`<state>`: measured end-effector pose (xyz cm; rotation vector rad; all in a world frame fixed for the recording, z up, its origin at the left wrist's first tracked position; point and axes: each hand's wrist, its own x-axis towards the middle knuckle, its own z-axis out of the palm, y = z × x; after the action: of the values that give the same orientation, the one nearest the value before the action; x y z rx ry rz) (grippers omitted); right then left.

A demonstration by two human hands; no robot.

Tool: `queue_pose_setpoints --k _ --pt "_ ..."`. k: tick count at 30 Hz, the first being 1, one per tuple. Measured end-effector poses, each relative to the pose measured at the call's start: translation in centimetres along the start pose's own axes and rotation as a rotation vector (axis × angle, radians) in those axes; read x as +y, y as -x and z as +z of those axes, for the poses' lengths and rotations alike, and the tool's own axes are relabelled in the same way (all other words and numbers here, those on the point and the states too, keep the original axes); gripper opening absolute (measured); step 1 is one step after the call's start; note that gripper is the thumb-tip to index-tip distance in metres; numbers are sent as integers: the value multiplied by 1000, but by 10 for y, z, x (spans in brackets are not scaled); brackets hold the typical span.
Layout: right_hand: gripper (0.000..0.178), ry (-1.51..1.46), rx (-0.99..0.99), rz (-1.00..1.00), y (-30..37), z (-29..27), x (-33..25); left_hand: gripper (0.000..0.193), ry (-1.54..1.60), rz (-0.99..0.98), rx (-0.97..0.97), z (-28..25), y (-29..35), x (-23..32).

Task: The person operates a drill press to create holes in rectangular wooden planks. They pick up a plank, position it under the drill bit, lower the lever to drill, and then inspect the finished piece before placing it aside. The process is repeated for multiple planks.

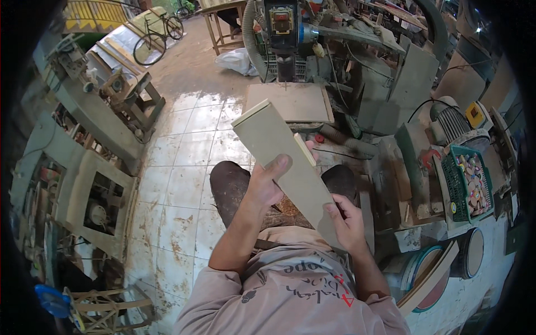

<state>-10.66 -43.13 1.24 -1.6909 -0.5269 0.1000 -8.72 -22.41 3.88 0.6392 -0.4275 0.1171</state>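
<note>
A long, flat board (296,173), matt grey-beige with straight sides, a pale far end and a pale step along its right edge, slants above the lap, its far end showing before the near left corner of the square, dusty machine platform (296,103). The left hand (264,183) is partly closed round its middle, thumb flat on the smooth face, while the right hand (348,221) curls over the right edge nearer the body. Right of them, a perforated green plastic basket (450,181) holds small rounded pieces (474,187).
</note>
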Motion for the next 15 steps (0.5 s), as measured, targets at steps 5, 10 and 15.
queue_pose_setpoints --k 5,10,15 --pt "23 89 75 -63 3 5 3 46 -62 8 26 3 2 2" --pt "22 86 125 -114 4 9 7 46 -52 -6 37 -3 3 1" --pt "22 25 68 -72 4 8 3 46 -18 -19 25 -11 6 2"
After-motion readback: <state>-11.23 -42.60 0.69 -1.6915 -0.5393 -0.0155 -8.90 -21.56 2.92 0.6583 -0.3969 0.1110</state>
